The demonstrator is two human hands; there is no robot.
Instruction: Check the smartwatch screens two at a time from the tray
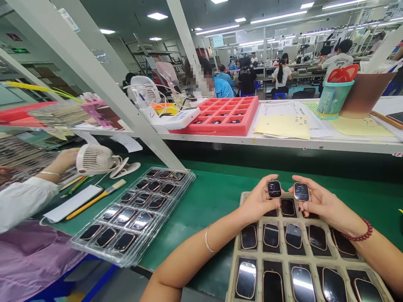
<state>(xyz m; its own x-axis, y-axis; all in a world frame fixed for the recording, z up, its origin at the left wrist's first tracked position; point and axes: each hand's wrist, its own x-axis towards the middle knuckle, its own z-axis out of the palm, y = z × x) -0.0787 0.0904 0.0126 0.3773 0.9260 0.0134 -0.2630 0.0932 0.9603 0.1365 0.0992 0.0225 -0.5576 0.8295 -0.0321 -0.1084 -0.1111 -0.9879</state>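
Note:
My left hand (262,197) pinches a smartwatch (274,189) with a gold frame, its dark screen lit with small marks. A second gold-framed smartwatch (301,192) is between the fingers and thumb of my right hand (321,203), its screen also facing me. Both watches are held upright, side by side and apart. Beneath my hands lies a beige compartment tray (281,251) with several watches in its pockets, one of them a dark-screened watch (293,235). My right forearm hides part of the tray's right side.
A clear plastic tray (170,209) of several watches lies left on the green bench (201,197). Beyond it are a brush (94,200), a white fan (94,159) and a co-worker's hand (67,159). The shelf (283,146) holds a red foam tray (217,128) and cups.

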